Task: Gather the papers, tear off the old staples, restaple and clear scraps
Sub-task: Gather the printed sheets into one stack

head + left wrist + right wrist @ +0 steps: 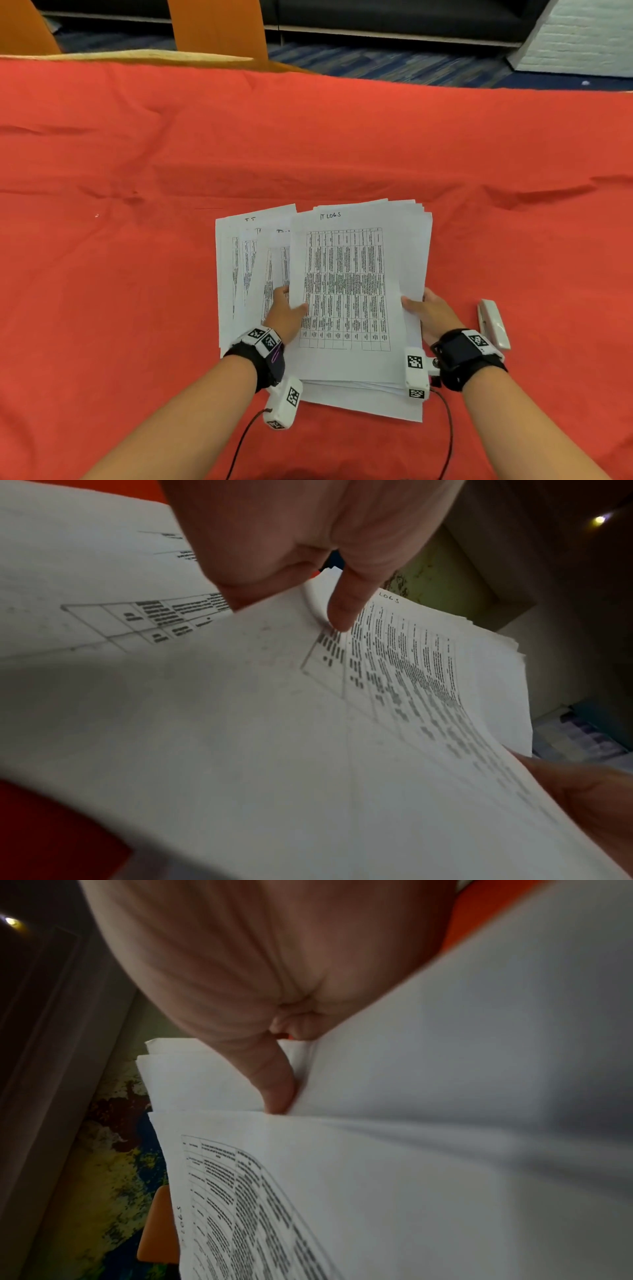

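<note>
A thick stack of white printed papers (356, 291), its top sheet headed "IT LOGS", is lifted a little off the red tablecloth (137, 154). My left hand (286, 313) grips the stack's left edge, thumb on the top sheet and fingers hidden beneath. My right hand (426, 310) grips the right edge, thumb tucked among the sheets. Several more printed sheets (246, 270) lie fanned out flat to the left, partly under the stack. In the left wrist view my left hand (308, 569) has its thumb on the papers (308, 750). The right wrist view shows my right hand (274, 1015) with the thumb between the papers (445, 1150).
A white stapler (493, 323) lies on the cloth just right of my right hand. Orange chair backs (219, 27) stand beyond the table's far edge. Blue patterned carpet (394, 65) and a dark sofa lie past them.
</note>
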`<action>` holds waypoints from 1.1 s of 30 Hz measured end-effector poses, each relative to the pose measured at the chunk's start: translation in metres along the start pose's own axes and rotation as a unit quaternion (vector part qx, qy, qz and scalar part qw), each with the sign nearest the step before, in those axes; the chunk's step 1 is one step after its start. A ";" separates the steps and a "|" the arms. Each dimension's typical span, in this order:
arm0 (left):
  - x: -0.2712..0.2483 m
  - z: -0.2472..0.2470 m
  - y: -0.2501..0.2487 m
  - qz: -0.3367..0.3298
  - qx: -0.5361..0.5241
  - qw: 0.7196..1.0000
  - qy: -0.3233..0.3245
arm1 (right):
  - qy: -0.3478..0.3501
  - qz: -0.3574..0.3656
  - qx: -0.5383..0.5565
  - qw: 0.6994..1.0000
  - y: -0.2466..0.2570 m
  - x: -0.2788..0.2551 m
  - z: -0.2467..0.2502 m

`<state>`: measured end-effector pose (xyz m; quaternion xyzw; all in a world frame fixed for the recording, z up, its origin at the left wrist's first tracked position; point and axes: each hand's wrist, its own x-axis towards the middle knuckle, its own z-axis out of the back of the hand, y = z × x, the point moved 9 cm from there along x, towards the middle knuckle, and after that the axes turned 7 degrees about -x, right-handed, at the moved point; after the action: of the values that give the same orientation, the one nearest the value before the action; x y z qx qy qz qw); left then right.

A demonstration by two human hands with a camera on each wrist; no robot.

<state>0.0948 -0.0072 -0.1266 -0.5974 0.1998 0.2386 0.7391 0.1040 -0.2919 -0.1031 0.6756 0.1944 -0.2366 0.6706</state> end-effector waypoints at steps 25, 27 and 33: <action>0.019 -0.002 -0.004 -0.019 0.257 0.957 -0.133 | -0.198 0.003 -0.207 0.958 0.000 -0.006 0.087; 0.023 0.001 0.002 0.015 0.274 0.952 -0.134 | -0.204 -0.008 -0.188 0.961 -0.010 -0.003 0.097; 0.034 0.007 0.003 0.028 0.120 0.987 -0.107 | -0.204 -0.022 -0.192 0.960 -0.013 -0.011 0.098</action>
<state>0.1204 0.0036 -0.1474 -0.4695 0.1632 0.2962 0.8156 0.0815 -0.3887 -0.1062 0.4673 0.1097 -0.3423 0.8077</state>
